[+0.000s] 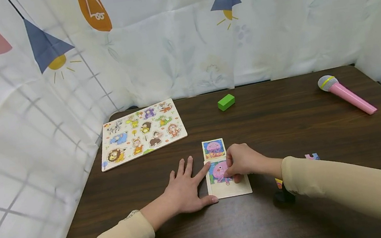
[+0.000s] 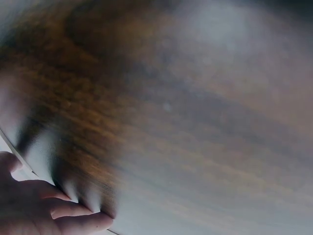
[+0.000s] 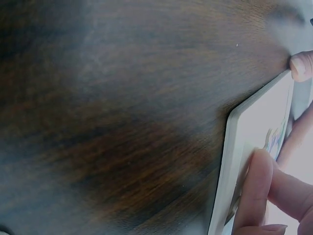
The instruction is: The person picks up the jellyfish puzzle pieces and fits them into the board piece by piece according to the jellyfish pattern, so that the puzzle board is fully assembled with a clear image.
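puzzle (image 1: 235, 189) is lying near centre, the spread left hand (image 1: 187, 194) touching its left edge, the bent right hand (image 1: 244, 161), whose grip is hidden, working its right side, ideally aligning the tab (image 1: 227, 182) before pressing.

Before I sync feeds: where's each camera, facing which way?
On head: faces forward and down at table and curtain; left grip, right grip, sleeves show.
On left wrist: faces table; left grip at lower left.
On right wrist: faces table and puzzle board; right grip, probably left thumb.
Head and right wrist share the puzzle board.
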Available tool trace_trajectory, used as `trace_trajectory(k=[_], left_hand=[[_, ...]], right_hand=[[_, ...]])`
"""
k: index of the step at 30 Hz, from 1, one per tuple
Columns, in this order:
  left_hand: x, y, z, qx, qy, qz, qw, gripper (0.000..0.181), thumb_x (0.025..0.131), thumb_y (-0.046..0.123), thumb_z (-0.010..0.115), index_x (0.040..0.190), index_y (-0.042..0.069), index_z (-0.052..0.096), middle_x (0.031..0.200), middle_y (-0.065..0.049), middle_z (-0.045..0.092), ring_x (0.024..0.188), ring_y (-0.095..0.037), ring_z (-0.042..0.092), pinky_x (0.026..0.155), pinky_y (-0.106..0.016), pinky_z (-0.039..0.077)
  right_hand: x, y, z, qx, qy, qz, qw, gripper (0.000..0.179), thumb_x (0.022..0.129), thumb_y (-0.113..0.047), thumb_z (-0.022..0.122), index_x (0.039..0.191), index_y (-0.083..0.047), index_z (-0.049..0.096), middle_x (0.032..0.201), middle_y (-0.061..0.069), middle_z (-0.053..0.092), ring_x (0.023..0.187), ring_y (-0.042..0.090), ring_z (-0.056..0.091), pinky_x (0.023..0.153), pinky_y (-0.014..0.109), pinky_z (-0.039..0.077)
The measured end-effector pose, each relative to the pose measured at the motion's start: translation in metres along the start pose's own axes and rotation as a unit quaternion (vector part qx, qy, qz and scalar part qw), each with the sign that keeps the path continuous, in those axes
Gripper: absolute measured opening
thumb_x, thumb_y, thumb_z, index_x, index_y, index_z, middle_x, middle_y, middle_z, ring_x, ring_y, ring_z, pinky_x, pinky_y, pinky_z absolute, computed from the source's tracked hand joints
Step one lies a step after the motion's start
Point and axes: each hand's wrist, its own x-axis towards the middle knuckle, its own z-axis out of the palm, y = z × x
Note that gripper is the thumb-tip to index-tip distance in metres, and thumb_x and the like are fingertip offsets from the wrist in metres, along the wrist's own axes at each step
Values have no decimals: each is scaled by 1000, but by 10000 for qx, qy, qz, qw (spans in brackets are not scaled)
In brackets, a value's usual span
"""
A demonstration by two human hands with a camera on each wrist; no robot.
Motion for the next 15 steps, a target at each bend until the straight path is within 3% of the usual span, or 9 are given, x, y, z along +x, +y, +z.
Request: trace_trajectory(k=[15], left_hand=[[1, -1, 0, -44, 43, 13, 10000, 93, 86, 76, 59, 163, 36, 26, 170, -22, 16, 157, -47, 15, 116, -70, 29]], right_hand=[[-1, -3, 0, -146, 0, 47, 9999, 26, 82, -13, 86, 73, -8, 62, 54, 4, 67, 49, 12, 68, 50, 22, 40]])
